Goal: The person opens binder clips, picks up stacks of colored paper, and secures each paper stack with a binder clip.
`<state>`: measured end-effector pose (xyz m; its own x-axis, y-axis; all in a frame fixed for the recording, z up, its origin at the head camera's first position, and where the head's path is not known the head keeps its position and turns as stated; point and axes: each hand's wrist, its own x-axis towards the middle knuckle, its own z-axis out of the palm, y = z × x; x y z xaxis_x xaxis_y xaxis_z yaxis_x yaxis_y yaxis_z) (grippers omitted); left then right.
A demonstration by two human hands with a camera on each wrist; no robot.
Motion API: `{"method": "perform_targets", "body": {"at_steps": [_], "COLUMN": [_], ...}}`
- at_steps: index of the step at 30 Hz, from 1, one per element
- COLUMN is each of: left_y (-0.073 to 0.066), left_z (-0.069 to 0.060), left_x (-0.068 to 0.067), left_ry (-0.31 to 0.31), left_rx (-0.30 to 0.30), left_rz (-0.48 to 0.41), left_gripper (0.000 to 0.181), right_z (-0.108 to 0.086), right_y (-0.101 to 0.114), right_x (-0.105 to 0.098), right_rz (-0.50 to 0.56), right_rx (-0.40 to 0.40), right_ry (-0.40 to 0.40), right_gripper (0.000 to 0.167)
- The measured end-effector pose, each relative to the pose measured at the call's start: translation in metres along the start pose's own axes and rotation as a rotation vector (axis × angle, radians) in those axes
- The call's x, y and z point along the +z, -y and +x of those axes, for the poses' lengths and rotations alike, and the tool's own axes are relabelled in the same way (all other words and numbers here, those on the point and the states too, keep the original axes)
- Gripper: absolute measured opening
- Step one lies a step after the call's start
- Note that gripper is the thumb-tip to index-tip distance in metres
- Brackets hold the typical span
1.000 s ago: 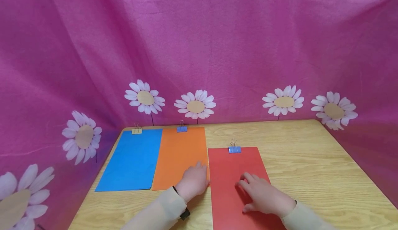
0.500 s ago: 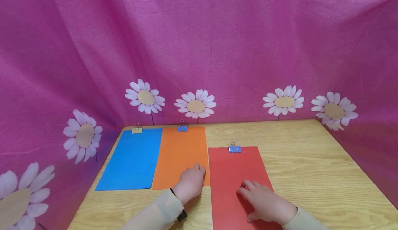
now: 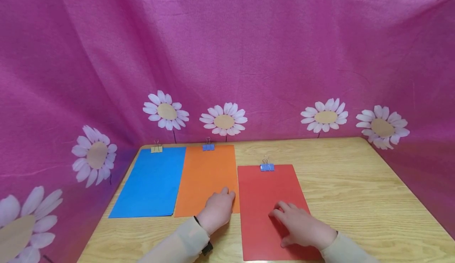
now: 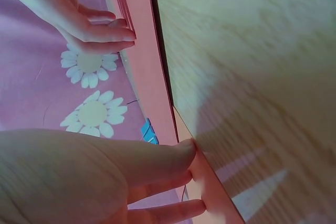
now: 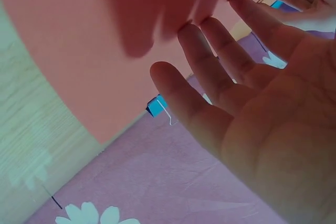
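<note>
A red paper stack (image 3: 256, 200) with a blue binder clip (image 3: 267, 167) on its far edge lies in front of me. My right hand (image 3: 302, 225) rests fingertips on it, fingers spread and slightly bent, as the right wrist view confirms. Left of it lies an orange paper stack (image 3: 207, 176) with its own blue binder clip (image 3: 208, 147). My left hand (image 3: 217, 211) touches the near right corner of the orange paper; its thumb (image 4: 176, 156) is at the paper's edge in the left wrist view. Neither hand grips anything.
A blue paper stack (image 3: 149, 184) with a yellow binder clip (image 3: 156, 149) lies at the left, beside the orange one. The wooden table (image 3: 352, 184) extends to the right. A purple cloth (image 3: 270, 57) with white flowers surrounds the back and sides.
The red stack has slid a little away from me and slightly left, under my right hand; its near edge now shows. My left hand has shifted slightly back from the red stack's edge.
</note>
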<state>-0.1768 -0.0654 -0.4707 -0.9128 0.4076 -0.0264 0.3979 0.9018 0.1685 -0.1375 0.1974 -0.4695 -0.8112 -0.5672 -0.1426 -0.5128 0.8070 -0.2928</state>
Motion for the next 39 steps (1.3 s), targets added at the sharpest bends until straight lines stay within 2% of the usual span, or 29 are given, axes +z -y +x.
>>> {"method": "perform_targets", "body": {"at_steps": [6, 15, 27, 39], "left_y": [0.000, 0.000, 0.001, 0.004], "left_z": [0.000, -0.002, -0.001, -0.001], "left_x": [0.000, -0.003, 0.000, 0.003], "left_ry": [0.012, 0.003, -0.013, -0.029], "left_rx": [-0.018, -0.007, -0.002, 0.010], "left_rz": [-0.007, -0.008, -0.027, -0.039], "left_gripper": [0.016, 0.017, 0.018, 0.016], "right_z": [0.004, 0.014, 0.027, 0.043], "right_y": [-0.003, -0.012, -0.024, -0.031], "right_x": [-0.003, -0.008, -0.009, -0.015], "right_rz": [0.033, 0.087, 0.151, 0.173], "right_rx": [0.016, -0.001, 0.012, 0.066], "right_ry": [-0.005, -0.010, -0.007, 0.008], "right_gripper": [0.070, 0.071, 0.070, 0.069]}}
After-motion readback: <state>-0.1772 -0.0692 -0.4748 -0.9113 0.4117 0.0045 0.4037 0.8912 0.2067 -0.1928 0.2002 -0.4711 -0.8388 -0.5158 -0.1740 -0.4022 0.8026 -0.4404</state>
